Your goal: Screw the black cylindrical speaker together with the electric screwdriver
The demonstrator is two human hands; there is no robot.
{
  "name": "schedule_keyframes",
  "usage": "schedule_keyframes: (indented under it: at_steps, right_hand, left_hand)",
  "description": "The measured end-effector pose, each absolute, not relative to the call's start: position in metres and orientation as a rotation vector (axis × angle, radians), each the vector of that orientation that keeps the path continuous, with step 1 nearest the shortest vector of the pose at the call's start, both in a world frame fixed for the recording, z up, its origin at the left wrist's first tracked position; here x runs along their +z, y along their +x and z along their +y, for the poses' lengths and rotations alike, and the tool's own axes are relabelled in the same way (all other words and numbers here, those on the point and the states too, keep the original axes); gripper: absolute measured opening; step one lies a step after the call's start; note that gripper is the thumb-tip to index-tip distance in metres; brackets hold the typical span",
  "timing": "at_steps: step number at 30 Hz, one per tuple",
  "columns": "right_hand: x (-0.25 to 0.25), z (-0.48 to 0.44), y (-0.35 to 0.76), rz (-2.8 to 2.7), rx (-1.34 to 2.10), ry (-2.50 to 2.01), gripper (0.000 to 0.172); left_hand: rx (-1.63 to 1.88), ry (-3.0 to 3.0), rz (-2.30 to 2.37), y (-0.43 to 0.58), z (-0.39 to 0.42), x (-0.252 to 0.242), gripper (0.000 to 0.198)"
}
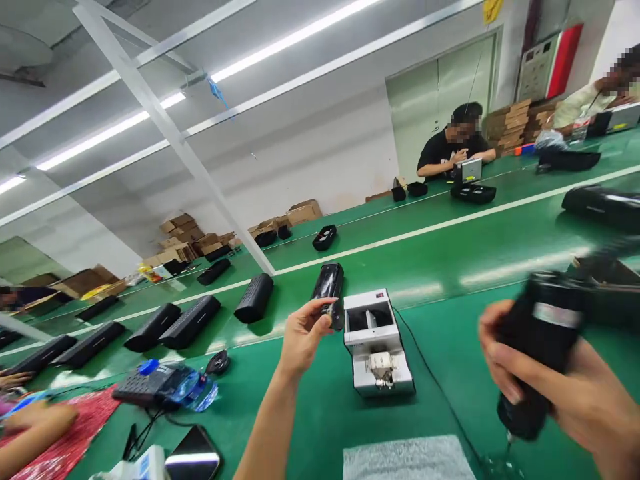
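My left hand [305,333] pinches the near end of a glossy black elongated part [329,281], just left of a white and black machine [377,343] on the green bench. On the right, my right hand [550,373] is wrapped round a black power screwdriver [543,333], blurred by motion, its bit pointing down. A thin black cable runs from the machine toward the front edge. Below the machine lies a grey cloth-like sheet [407,459].
Black speaker-like housings [190,322] line the green conveyor [450,247]. At the left are a plastic bottle [193,387], a phone [194,455], red bubble wrap [85,427] and another person's arm [37,437]. A person [457,143] sits across; a dark box [610,287] stands right.
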State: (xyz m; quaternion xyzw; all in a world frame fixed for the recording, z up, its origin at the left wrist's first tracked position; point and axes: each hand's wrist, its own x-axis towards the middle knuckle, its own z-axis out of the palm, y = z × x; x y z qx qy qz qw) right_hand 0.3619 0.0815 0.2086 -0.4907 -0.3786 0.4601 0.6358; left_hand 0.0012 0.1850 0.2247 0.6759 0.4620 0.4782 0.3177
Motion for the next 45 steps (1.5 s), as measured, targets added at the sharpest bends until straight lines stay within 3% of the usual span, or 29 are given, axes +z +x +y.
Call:
schedule_keyframes:
  at_steps: [4, 9, 15, 21, 24, 31, 37, 41, 45]
  right_hand:
    - [0.267, 0.15, 0.323, -1.472, 0.928, -1.249, 0.044]
    - [0.255, 0.201, 0.292, -1.56, 1.051, -1.153, 0.051]
    - [0.245, 0.214, 0.287, -1.535, 1.084, -1.234, 0.028]
    - [0.239, 0.211, 0.292, -1.484, 0.972, -1.383, 0.038]
    - [0.242, 0.21, 0.286, -1.483, 1.03, -1.332, 0.042]
    - [0.254, 0.212, 0.276, -1.528, 1.104, -1.259, 0.029]
    - [0.248, 0.213, 0.276, -1.542, 1.15, -1.293, 0.041]
    - [0.247, 0.213, 0.276, -1.512, 1.166, -1.241, 0.044]
    - [0.251, 0.217, 0.281, -1.483, 1.186, -1.183, 0.042]
  left_hand:
    - [1.369, 1.569, 0.852, 0.07, 0.22, 0.25, 0.069]
    - [1.281, 1.342, 0.664, 0.098, 0.238, 0.247, 0.058]
    - [1.144, 1.19, 0.683, 0.09, 0.245, 0.229, 0.061]
    - [1.154, 1.266, 0.766, 0.088, 0.247, 0.231, 0.053]
    - [1.083, 1.192, 0.719, 0.088, 0.247, 0.231, 0.057]
    - [1.046, 1.224, 0.676, 0.078, 0.254, 0.229, 0.068]
    - [1.083, 1.329, 0.75, 0.072, 0.255, 0.232, 0.071]
    - [1.096, 1.46, 0.882, 0.065, 0.253, 0.236, 0.061]
    - [0.878, 1.64, 1.025, 0.053, 0.256, 0.239, 0.049]
